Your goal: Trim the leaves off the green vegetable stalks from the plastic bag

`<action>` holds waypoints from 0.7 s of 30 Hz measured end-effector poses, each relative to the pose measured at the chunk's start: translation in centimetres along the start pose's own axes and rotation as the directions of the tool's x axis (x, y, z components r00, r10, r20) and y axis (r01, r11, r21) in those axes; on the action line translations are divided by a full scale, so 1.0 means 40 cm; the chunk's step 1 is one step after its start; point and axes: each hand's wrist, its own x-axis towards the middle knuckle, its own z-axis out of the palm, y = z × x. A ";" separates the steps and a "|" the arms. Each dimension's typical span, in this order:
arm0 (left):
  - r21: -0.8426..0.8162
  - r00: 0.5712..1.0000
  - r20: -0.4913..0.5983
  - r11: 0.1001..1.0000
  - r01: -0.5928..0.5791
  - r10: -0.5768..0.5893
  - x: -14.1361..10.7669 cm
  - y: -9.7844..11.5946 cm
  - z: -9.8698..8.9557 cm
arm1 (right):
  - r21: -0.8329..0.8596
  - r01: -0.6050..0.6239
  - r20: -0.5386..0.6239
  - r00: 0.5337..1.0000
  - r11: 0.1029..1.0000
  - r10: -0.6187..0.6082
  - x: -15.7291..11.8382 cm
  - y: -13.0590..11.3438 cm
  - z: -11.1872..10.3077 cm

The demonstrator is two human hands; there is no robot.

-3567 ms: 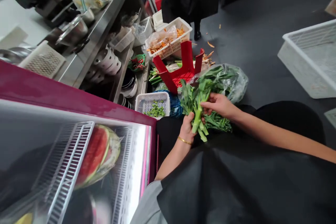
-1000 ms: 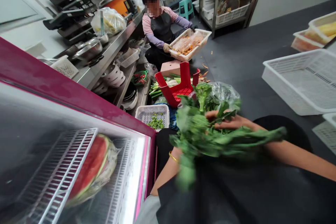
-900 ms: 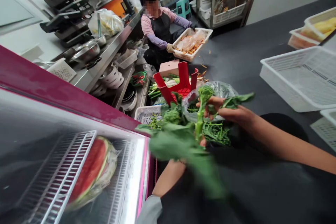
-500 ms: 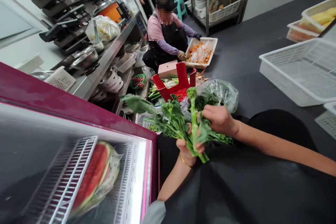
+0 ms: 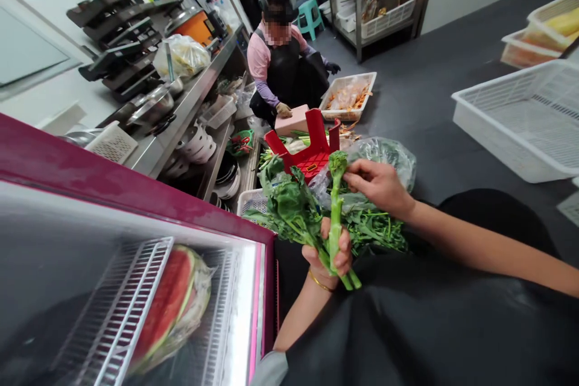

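Observation:
My left hand (image 5: pixel 329 253) is closed around several green broccolini stalks. One peeled-looking broccolini stalk (image 5: pixel 335 211) stands upright at the front of the bunch, its floret on top. The other stalks lean left with broad leaves (image 5: pixel 292 202) still on them. Up at the floret, my right hand (image 5: pixel 377 184) has its thumb and fingers pinched together against the side of the stalk; any small leaf between them is hidden. Below and behind my right hand lie loose leafy greens (image 5: pixel 377 229) and a clear plastic bag (image 5: pixel 389 157) of greens.
A red upturned stool (image 5: pixel 312 160) stands just beyond the greens. An open fridge (image 5: pixel 244 313) holding a cut watermelon (image 5: pixel 167 301) is close at left. A co-worker (image 5: pixel 284 66) squats ahead near a basket of orange peelings (image 5: pixel 348 99). White crates (image 5: pixel 511 126) stand at right.
The leaf hanging by the upright stalk is gone from there. My right hand has shifted slightly up to the floret. The co-worker's hands have left the basket, one moving to the pink stool.

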 end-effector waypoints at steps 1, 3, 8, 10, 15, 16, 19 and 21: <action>-0.007 1.000 -0.004 1.000 -0.017 0.017 0.000 0.002 0.003 | -0.124 0.127 -0.032 0.991 0.984 -0.132 -0.024 0.001 0.004; -0.011 0.998 -0.034 0.998 -0.054 0.054 0.003 0.008 0.004 | -0.236 0.410 0.134 0.912 0.881 -0.388 -0.070 0.003 -0.006; 0.034 0.998 -0.048 0.999 -0.034 0.035 0.012 0.018 -0.015 | -0.073 0.216 0.487 0.859 0.974 -0.155 -0.057 0.011 -0.069; 0.036 0.999 -0.025 0.999 0.024 -0.023 0.013 0.014 -0.020 | 0.059 -0.095 0.425 0.903 0.994 0.061 -0.009 0.012 -0.073; 0.061 0.997 -0.077 0.998 0.016 -0.012 0.004 0.003 -0.011 | 0.245 -0.262 0.272 0.943 0.933 0.194 0.030 0.003 -0.002; 0.075 0.994 -0.110 0.997 -0.008 0.017 0.001 0.006 -0.010 | 0.182 -0.244 0.230 0.952 0.953 0.200 0.014 0.001 0.014; 0.176 0.982 -0.186 0.984 -0.007 0.040 -0.008 0.022 -0.022 | -0.026 -0.111 0.291 0.950 0.993 0.114 -0.043 0.006 0.028; 0.276 0.981 -0.192 0.959 0.061 -0.007 -0.013 0.033 -0.035 | -0.059 -0.104 0.402 0.908 0.993 0.120 -0.058 0.013 0.009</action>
